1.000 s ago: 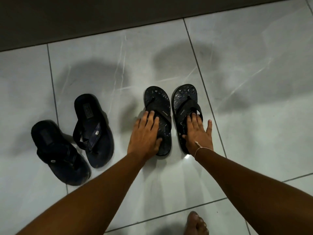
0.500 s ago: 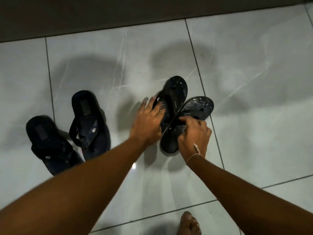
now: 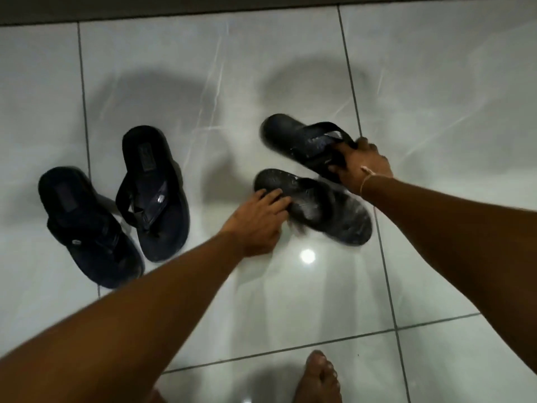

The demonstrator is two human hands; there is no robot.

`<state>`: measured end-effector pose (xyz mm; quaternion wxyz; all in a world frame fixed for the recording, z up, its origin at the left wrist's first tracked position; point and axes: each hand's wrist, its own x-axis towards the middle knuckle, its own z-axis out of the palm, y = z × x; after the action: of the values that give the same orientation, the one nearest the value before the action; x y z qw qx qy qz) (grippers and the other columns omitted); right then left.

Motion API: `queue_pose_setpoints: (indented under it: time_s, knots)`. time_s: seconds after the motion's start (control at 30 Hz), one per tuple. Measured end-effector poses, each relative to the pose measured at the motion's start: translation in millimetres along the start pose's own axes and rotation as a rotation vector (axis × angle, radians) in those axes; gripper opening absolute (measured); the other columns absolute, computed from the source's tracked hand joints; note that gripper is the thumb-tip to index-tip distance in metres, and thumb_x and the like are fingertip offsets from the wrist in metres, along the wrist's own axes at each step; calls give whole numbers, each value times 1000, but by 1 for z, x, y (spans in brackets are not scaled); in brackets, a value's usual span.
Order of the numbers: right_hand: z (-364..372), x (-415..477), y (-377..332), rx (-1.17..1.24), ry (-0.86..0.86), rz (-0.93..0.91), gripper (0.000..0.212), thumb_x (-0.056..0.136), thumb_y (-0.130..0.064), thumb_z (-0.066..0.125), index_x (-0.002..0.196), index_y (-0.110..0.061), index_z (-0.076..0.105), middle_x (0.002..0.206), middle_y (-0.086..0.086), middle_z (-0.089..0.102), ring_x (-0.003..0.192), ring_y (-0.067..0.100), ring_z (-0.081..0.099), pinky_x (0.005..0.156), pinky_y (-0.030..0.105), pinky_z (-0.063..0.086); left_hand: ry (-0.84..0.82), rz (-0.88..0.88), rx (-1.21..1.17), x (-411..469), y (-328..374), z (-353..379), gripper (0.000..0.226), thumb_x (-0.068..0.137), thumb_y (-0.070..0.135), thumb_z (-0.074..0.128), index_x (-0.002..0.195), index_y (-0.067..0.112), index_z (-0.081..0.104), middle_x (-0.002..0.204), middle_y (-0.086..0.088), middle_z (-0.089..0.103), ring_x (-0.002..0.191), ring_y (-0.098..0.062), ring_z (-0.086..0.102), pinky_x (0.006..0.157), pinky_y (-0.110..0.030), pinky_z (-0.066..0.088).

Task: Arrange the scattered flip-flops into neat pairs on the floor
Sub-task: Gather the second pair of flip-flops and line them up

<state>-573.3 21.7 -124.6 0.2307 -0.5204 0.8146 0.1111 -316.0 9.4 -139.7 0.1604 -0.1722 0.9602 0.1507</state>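
Two dark blue flip-flops lie side by side at the left, the outer one point(image 3: 87, 225) and the inner one point(image 3: 154, 190), both strap up. To their right are two black patterned flip-flops. My right hand point(image 3: 364, 164) grips the strap of the upper one point(image 3: 302, 144), which is blurred and tilted off the floor. The lower black flip-flop point(image 3: 322, 210) lies diagonally on the tile, and my left hand point(image 3: 258, 222) presses its fingers on the near end of it.
The floor is glossy pale grey tile point(image 3: 450, 112) with dark grout lines. A dark wall base point(image 3: 174, 7) runs along the top. A bare foot point(image 3: 318, 376) stands at the bottom edge, below the black flip-flops.
The two black flip-flops were lined up side by side; both hands have since pulled them apart and turned them, so one lies diagonally and the other is raised by its strap.
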Motion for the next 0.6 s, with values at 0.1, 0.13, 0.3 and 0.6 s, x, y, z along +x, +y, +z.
queue_pose_setpoints:
  time_s: [0.1, 0.13, 0.3, 0.6]
  knots:
    - [8, -25, 17, 84, -4, 164, 59, 87, -41, 61, 141, -32, 39, 122, 22, 47, 109, 47, 53, 89, 51, 49, -4, -30, -58, -6, -40, -17, 48, 80, 39, 41, 118, 11, 54, 137, -14, 51, 136, -33, 38, 115, -47, 26]
    - [12, -35, 22, 104, -19, 192, 61, 86, -41, 63, 141, -32, 38, 120, 22, 47, 106, 46, 55, 86, 49, 49, -4, -51, -76, -7, -47, -21, 48, 79, 41, 41, 115, 11, 52, 132, -14, 53, 134, -33, 39, 113, -47, 29]
    - [39, -88, 25, 162, 8, 276, 64, 84, -44, 66, 140, -34, 35, 114, 17, 47, 101, 41, 56, 74, 42, 46, -44, -124, -114, -1, -59, -29, 49, 80, 39, 55, 121, 12, 48, 133, -13, 46, 131, -35, 39, 107, -45, 37]
    - [106, -176, -40, 349, 0, 346, 64, 86, -50, 60, 141, -36, 30, 113, 6, 45, 95, 26, 55, 75, 37, 50, 51, -496, -297, 73, -120, -58, 66, 88, 15, 57, 147, 13, 29, 157, -14, 17, 147, -34, 15, 110, -57, 34]
